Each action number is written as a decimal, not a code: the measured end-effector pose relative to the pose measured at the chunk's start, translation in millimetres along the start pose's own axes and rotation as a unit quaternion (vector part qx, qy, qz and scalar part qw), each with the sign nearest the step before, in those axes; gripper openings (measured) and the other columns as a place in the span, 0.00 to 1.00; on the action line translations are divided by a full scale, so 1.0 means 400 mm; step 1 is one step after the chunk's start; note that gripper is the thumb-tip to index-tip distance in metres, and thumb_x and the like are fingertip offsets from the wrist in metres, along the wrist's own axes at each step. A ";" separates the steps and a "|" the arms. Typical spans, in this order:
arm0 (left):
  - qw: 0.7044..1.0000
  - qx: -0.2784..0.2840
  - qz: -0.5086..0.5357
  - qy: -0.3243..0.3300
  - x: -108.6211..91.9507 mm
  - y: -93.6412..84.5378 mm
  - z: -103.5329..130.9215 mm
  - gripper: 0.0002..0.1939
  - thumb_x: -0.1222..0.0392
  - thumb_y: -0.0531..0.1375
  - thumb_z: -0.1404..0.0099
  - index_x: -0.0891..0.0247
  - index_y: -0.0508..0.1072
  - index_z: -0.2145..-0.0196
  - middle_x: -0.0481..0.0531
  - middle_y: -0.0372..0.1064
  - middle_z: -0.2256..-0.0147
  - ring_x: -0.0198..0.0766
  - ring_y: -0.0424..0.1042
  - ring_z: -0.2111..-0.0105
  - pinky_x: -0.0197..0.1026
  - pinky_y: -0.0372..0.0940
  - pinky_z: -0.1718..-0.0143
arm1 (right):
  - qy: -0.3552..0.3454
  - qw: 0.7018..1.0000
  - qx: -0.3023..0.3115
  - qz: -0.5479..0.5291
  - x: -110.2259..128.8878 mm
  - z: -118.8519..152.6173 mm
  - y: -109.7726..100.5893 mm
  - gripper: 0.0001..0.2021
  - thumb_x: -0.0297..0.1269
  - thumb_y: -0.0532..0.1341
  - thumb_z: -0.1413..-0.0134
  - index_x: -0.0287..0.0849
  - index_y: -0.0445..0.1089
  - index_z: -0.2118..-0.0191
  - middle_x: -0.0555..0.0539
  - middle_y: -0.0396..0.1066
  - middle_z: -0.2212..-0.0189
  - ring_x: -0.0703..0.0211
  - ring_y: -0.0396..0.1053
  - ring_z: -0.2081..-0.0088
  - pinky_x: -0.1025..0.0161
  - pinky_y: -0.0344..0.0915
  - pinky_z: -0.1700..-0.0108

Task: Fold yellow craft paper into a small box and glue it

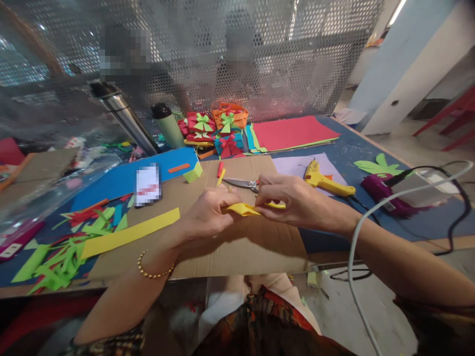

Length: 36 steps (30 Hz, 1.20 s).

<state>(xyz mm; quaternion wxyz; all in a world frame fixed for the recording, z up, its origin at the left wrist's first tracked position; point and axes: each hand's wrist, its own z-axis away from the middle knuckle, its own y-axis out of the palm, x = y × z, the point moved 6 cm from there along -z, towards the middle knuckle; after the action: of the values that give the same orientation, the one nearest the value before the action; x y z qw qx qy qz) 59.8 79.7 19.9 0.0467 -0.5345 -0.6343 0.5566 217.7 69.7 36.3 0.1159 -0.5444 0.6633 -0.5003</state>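
Note:
Between my two hands is a folded yellow paper strip (243,209), held just above a sheet of cardboard (256,247). My left hand (210,210) pinches its left end, and the fingertips of my right hand (287,200) grip the right end. Scissors (239,183) lie on the cardboard behind my hands, their handles partly hidden by my right hand. A small red paper piece (220,169) and a narrow yellow piece (221,177) are close to the blades. Left of my left hand lies a flat, longer yellow strip (133,232).
Green paper scraps (67,259) pile up at left. A yellow glue gun (328,184) rests at right near a purple extension box (388,195); a pale cable (356,257) hangs before my right forearm. Small paper bags (228,121), red sheets (295,132) and two bottles (166,123) stand behind.

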 end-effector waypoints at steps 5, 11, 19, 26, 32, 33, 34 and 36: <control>0.999 0.004 -0.035 0.041 -0.016 0.003 -0.001 0.10 0.70 0.59 0.34 0.63 0.73 0.73 0.46 0.69 0.76 0.34 0.64 0.72 0.38 0.59 0.69 | 0.034 0.999 0.036 -0.012 -0.004 0.001 0.002 0.07 0.30 0.60 0.36 0.37 0.75 0.65 0.48 0.69 0.71 0.66 0.63 0.71 0.66 0.55 0.68; 0.995 0.008 -0.066 0.070 -0.026 0.011 -0.001 0.11 0.69 0.58 0.33 0.62 0.72 0.74 0.47 0.69 0.76 0.35 0.64 0.72 0.38 0.59 0.69 | 0.015 0.998 0.055 -0.011 0.003 -0.004 0.013 0.10 0.26 0.59 0.39 0.38 0.71 0.72 0.50 0.66 0.74 0.67 0.61 0.73 0.66 0.53 0.70; 0.997 -0.004 -0.058 0.050 -0.017 0.003 -0.003 0.12 0.69 0.58 0.34 0.62 0.69 0.76 0.46 0.66 0.77 0.34 0.62 0.73 0.39 0.57 0.69 | 0.022 0.998 0.048 -0.044 -0.006 -0.001 -0.004 0.10 0.27 0.58 0.35 0.38 0.74 0.67 0.48 0.71 0.72 0.64 0.66 0.70 0.66 0.59 0.66; 0.995 -0.001 -0.061 0.076 -0.031 0.002 -0.009 0.13 0.70 0.57 0.33 0.62 0.68 0.76 0.45 0.66 0.76 0.34 0.61 0.74 0.40 0.58 0.68 | 0.025 0.999 0.031 -0.037 -0.004 0.003 -0.029 0.09 0.28 0.60 0.37 0.37 0.77 0.64 0.46 0.75 0.70 0.64 0.68 0.70 0.66 0.60 0.68; 0.994 0.009 -0.078 0.074 -0.031 0.007 -0.006 0.12 0.69 0.57 0.32 0.62 0.71 0.74 0.46 0.67 0.76 0.35 0.63 0.73 0.41 0.60 0.65 | 0.041 0.996 0.052 -0.052 -0.006 0.001 -0.006 0.08 0.27 0.60 0.40 0.39 0.76 0.67 0.50 0.71 0.73 0.67 0.63 0.73 0.67 0.57 0.69; 0.994 0.014 -0.081 0.071 -0.030 0.010 -0.004 0.12 0.68 0.57 0.32 0.61 0.72 0.73 0.47 0.68 0.75 0.35 0.63 0.73 0.41 0.60 0.65 | 0.046 0.996 0.058 -0.052 -0.006 0.000 -0.002 0.08 0.27 0.60 0.41 0.39 0.75 0.68 0.51 0.69 0.74 0.67 0.62 0.73 0.67 0.57 0.69; 0.994 0.020 -0.082 0.070 -0.029 0.012 -0.002 0.11 0.67 0.57 0.32 0.61 0.73 0.73 0.47 0.69 0.75 0.36 0.64 0.72 0.41 0.60 0.65 | 0.050 0.995 0.064 -0.053 -0.006 -0.001 0.002 0.07 0.26 0.59 0.43 0.39 0.74 0.70 0.51 0.68 0.75 0.67 0.62 0.73 0.67 0.56 0.69; 0.994 0.032 -0.078 0.075 -0.030 0.017 0.001 0.11 0.67 0.57 0.31 0.61 0.74 0.71 0.48 0.70 0.73 0.36 0.64 0.71 0.41 0.60 0.64 | 0.048 0.995 0.071 -0.058 -0.003 -0.003 0.009 0.07 0.24 0.59 0.47 0.40 0.70 0.73 0.53 0.66 0.76 0.67 0.60 0.73 0.66 0.55 0.69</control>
<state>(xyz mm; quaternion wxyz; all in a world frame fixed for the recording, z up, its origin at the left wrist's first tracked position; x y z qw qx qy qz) 68.8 69.3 21.0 0.1540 -0.5216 -0.6510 0.5295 215.2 71.0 33.6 0.0927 -0.5478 0.5980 -0.5777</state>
